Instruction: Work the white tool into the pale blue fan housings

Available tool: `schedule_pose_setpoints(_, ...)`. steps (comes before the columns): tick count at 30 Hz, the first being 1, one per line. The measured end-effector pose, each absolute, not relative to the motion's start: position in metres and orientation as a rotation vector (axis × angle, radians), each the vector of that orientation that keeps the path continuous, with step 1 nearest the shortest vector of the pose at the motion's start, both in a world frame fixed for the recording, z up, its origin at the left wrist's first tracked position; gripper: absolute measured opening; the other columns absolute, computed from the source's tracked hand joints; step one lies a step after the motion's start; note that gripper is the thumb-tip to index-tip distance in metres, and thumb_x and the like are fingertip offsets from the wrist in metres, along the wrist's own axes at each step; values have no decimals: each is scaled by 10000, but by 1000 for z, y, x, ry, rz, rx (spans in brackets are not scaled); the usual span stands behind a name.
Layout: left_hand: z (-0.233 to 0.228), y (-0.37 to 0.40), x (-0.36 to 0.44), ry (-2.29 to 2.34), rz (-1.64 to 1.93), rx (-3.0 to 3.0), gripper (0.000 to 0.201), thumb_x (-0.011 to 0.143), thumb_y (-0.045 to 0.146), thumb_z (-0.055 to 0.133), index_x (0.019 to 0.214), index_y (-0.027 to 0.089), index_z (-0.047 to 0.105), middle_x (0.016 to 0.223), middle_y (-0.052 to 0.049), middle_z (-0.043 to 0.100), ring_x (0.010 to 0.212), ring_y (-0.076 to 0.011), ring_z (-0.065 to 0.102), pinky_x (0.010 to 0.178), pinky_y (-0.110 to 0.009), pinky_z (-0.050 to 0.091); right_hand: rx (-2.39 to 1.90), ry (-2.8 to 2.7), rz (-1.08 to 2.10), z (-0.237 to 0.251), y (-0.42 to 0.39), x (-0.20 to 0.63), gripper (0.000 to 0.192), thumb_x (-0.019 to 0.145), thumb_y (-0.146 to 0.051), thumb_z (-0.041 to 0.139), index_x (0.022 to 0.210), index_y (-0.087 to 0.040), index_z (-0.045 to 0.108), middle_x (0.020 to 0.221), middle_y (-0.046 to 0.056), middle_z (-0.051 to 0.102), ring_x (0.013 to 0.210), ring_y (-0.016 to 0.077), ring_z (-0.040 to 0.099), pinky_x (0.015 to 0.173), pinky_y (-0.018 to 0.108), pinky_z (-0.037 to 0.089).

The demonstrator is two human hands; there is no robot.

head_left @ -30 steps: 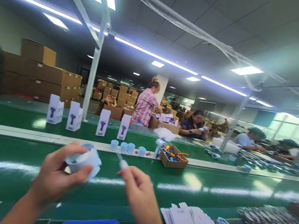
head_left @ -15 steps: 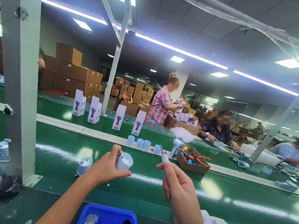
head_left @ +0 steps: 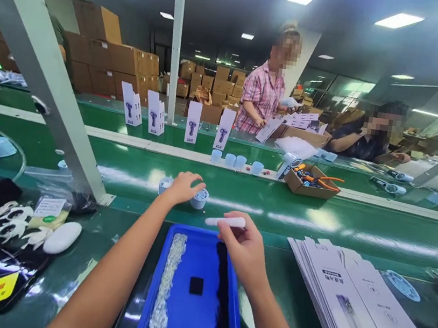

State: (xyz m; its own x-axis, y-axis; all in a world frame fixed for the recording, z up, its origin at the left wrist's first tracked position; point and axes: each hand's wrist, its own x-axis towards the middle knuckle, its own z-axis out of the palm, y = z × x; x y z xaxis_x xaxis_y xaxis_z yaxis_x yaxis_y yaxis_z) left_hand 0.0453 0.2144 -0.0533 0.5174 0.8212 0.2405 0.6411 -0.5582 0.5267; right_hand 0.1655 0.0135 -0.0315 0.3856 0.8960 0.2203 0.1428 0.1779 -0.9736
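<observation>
My left hand (head_left: pixel 186 187) reaches over the green belt, its fingers apart and slightly curved. Just beside its fingertips sits a light blue round cup (head_left: pixel 199 199) with a ribbed or spoked inside; whether the fingers touch it is unclear. A second light blue cup (head_left: pixel 165 184) stands to the left, partly behind that hand. My right hand (head_left: pixel 242 243) pinches a slim white pen-shaped tool (head_left: pixel 225 221), held nearly level above the far rim of a blue tray (head_left: pixel 172 228). Inside the tray are clear small pieces (head_left: pixel 167 281), a dark strip of pieces (head_left: pixel 222 300) and a black square (head_left: pixel 196 286).
Several blue cups (head_left: pixel 239 161) line the white rail, beside a small carton of tools (head_left: pixel 310 181). Printed boxes (head_left: pixel 193 122) stand beyond. Flat printed cartons (head_left: pixel 341 306) lie at right; a slanting metal post (head_left: pixel 53 70) rises at left. Two co-workers sit or stand across the belt.
The view has tilted down, showing more of the tray. My left hand has let go of the cup it held, which now appears on the belt. The white tool has turned from upright to level.
</observation>
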Motion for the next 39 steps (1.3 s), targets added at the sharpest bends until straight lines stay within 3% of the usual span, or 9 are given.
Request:
schedule_pose_setpoints(7, -42, 239, 11, 1508, 939, 2212, 83, 840, 232, 515, 857, 176, 574, 968, -104, 572, 1033, -262, 508, 957, -424, 375, -1195, -1154, 828, -74, 18, 157, 271, 857, -472, 557, 886, -204, 538, 730, -4, 579, 644, 146, 588, 637, 287, 487)
schedule_pose_setpoints(10, -40, 242, 5, 1475, 939, 2204, 151, 849, 203, 478, 783, 189, 613, 906, -85, 600, 999, -248, 539, 958, -401, 385, -1210, -1183, 855, -76, 18, 153, 243, 860, -444, 568, 884, -203, 548, 725, -6, 588, 646, 142, 589, 639, 280, 483)
schedule_pose_setpoints(15, -41, 239, 3, 1448, 940, 2152, 208, 789, 147, 517, 946, 175, 651, 941, -78, 639, 876, -200, 593, 816, -308, 460, -1233, -1197, 881, -79, 17, 152, 219, 871, -423, 563, 910, -208, 549, 758, -6, 606, 670, 140, 608, 663, 278, 490)
schedule_pose_setpoints(18, -41, 235, 5, 1409, 890, 2132, 290, 853, 191, 441, 1079, 182, 622, 904, -58, 676, 795, -169, 617, 739, -275, 473, -1238, -1196, 890, -81, 17, 152, 232, 870, -437, 561, 919, -211, 541, 763, -9, 606, 665, 136, 608, 663, 276, 494)
schedule_pose_setpoints(22, -42, 232, 11, 1364, 780, 2165, 390, 905, 310, 393, 1246, 197, 543, 1022, -81, 691, 926, -200, 628, 828, -308, 473, -1255, -1210, 897, -83, 16, 152, 239, 872, -445, 556, 913, -209, 539, 752, -2, 605, 665, 147, 606, 655, 284, 494)
schedule_pose_setpoints(26, -50, 230, 15, 1337, 573, 2238, 366, 771, 368, 604, 1097, 207, 645, 1224, -112, 606, 1182, -284, 519, 1019, -391, 378, -1295, -1228, 867, -78, 15, 151, 205, 879, -419, 556, 867, -216, 531, 717, -14, 588, 647, 141, 574, 636, 272, 458)
schedule_pose_setpoints(31, -61, 226, 15, 1361, 387, 2224, 493, 582, 305, 749, 1065, 271, 657, 1145, -82, 578, 1046, -297, 584, 897, -400, 476, -1430, -1356, 571, -65, 9, 160, 190, 873, -343, 555, 740, -218, 503, 660, -27, 538, 594, 126, 491, 595, 258, 399)
schedule_pose_setpoints(34, -59, 225, 15, 1362, 436, 2219, 496, 611, 263, 721, 1101, 251, 641, 1114, -92, 564, 940, -270, 611, 821, -361, 503, -1506, -1294, 300, -62, 6, 170, 217, 848, -298, 560, 668, -221, 466, 621, -42, 466, 573, 119, 425, 571, 256, 355)
schedule_pose_setpoints(39, -30, 220, 13, 1350, 675, 2199, 469, 700, 354, 671, 1142, 218, 595, 1101, -88, 595, 1007, -260, 572, 894, -353, 465, -1560, -1178, 313, -64, 4, 179, 267, 834, -285, 556, 622, -228, 405, 574, -64, 404, 549, 113, 379, 553, 254, 328)
